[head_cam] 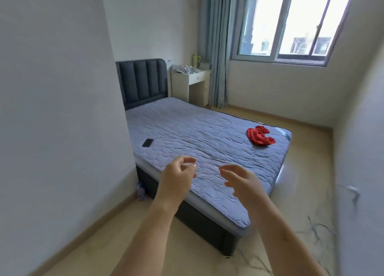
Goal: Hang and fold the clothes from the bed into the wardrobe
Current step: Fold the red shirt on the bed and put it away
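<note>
Blue bed (207, 134) bears a red garment (260, 136) by its right edge. Left hand (179, 173) and right hand (243, 182) hover, fingers loosely curled, empty.

left hand (178, 173): bare | right hand (243, 182): bare | forearms (158, 223): bare, uncovered to frame edge

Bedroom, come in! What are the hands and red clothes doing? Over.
Left hand and right hand empty, fingers loosely curled. Red garment crumpled on the bed, right side, untouched. Phone on left side, out of the way.
</note>
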The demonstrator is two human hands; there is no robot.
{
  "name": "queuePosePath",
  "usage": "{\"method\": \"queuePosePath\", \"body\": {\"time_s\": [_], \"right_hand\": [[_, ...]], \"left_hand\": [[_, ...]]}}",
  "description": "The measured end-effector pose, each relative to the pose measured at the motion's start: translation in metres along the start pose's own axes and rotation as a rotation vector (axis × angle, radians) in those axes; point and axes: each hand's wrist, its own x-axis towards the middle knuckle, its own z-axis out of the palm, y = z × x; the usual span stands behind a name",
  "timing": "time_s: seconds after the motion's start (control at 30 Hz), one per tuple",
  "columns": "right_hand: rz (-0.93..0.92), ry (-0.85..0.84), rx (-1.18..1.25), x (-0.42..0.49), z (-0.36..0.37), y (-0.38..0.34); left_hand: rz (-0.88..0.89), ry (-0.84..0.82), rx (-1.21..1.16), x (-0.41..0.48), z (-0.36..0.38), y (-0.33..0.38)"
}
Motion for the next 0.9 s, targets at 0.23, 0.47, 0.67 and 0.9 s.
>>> {"method": "queuePosePath", "body": {"time_s": [0.23, 0.47, 0.67, 0.9], "right_hand": [[0.131, 0.247, 0.018, 0.102, -0.085, 0.050], [0.249, 0.447, 0.077, 0.166, -0.141, 0.068], [0.330, 0.505, 0.093, 0.201, -0.165, 0.081], [0.398, 0.504, 0.119, 0.240, -0.196, 0.106]], "left_hand": [[-0.008, -0.285, 0.010, 0.115, 0.127, 0.001], [-0.035, -0.469, -0.039, 0.193, 0.212, 0.010], [-0.086, -0.557, -0.050, 0.230, 0.255, -0.002], [-0.145, -0.592, -0.020, 0.256, 0.307, -0.017]]}}
